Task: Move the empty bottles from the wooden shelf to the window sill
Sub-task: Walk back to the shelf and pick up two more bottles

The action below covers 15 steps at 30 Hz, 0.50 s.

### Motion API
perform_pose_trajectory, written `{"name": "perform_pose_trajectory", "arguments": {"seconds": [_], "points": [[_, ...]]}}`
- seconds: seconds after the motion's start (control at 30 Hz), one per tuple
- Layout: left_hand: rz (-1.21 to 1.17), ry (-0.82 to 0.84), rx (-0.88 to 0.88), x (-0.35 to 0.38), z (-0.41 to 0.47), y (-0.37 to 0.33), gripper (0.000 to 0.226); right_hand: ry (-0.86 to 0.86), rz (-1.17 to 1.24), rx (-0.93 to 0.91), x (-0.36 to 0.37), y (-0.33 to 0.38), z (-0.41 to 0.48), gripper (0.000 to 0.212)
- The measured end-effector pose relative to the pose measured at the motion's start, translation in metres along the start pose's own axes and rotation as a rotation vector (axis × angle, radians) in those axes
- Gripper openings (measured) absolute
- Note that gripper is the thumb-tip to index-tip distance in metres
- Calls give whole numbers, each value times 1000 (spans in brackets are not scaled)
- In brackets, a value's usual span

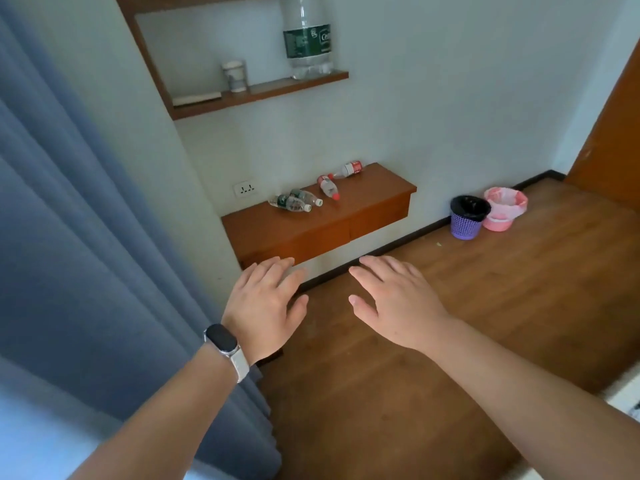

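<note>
I see soft, even daylight, brightest at the lower left beside the curtain (86, 220). Shadows stay faint. Wide-angle distortion bends the edges, and the upper shelf (263, 91) with its cup (235, 75) looks slightly blurred.

I see my left hand (265, 299) and right hand (394, 303) held out flat, palms down, fingers spread, holding nothing. Well beyond them, four small empty bottles lie on their sides on the wooden shelf (363, 213): two green-labelled bottles (294, 200) touching, two red-labelled bottles (337, 178) further right. A large bottle (306, 36) stands on the upper shelf (263, 93).
</note>
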<state>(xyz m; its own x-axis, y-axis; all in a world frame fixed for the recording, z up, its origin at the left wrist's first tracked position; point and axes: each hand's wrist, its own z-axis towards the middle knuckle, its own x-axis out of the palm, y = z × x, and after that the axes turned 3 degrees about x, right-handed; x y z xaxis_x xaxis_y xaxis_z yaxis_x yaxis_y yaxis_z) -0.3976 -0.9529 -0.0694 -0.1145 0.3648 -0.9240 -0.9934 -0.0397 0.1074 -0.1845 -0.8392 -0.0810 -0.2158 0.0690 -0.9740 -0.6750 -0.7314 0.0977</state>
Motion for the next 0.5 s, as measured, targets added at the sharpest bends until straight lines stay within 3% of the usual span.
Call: {"name": "perform_pose_trajectory", "arguments": {"seconds": [0.5], "points": [[-56, 54, 84, 62, 132, 19, 52, 24, 17, 142, 13, -80, 81, 55]]}}
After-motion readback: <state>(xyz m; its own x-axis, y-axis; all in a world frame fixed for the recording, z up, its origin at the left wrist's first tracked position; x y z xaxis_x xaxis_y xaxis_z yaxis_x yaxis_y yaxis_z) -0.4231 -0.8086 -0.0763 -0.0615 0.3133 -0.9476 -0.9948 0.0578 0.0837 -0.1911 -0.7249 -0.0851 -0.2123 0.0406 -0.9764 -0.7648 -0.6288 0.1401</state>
